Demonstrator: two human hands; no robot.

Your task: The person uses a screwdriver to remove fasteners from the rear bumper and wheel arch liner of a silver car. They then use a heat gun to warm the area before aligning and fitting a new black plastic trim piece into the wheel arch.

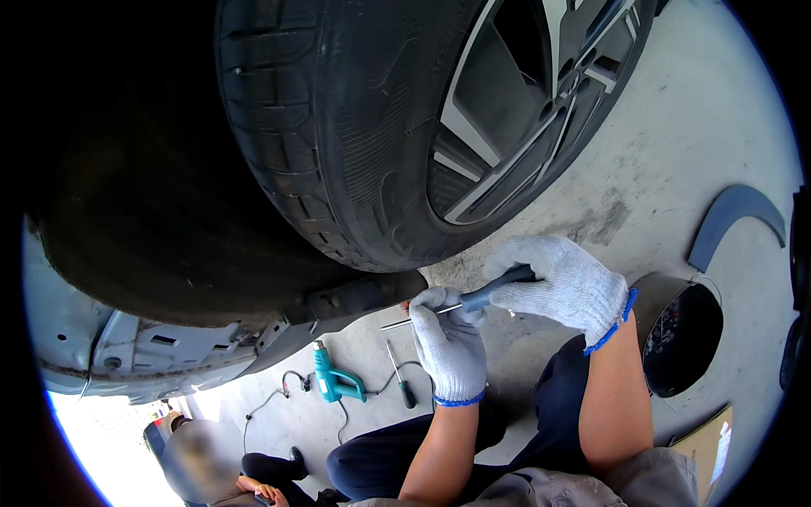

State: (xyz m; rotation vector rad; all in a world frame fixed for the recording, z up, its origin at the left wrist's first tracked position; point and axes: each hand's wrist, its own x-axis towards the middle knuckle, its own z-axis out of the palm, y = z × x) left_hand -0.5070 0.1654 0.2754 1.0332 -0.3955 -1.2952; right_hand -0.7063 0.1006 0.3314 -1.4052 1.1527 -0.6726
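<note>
My right hand [562, 283], in a white knit glove with a blue cuff, is closed round the dark grey handle of a screwdriver [498, 289]. The thin metal shaft points left, toward the car's body edge. My left hand [449, 346], gloved the same way, has its fingers closed round the shaft, and the tip sticks out beyond them. A small orange-red bit shows by the left fingertips; I cannot make out what it is. Just above both hands is the car tyre [351, 135], beside the exposed wheel-arch edge [363, 296].
On the concrete floor lie a teal heat gun [336, 380] with its cord and another screwdriver [406, 393]. To the right stand a dark bucket [684, 338] and a curved grey trim piece [735, 215]. Cardboard [705, 444] lies lower right. Another person [245, 482] sits at lower left.
</note>
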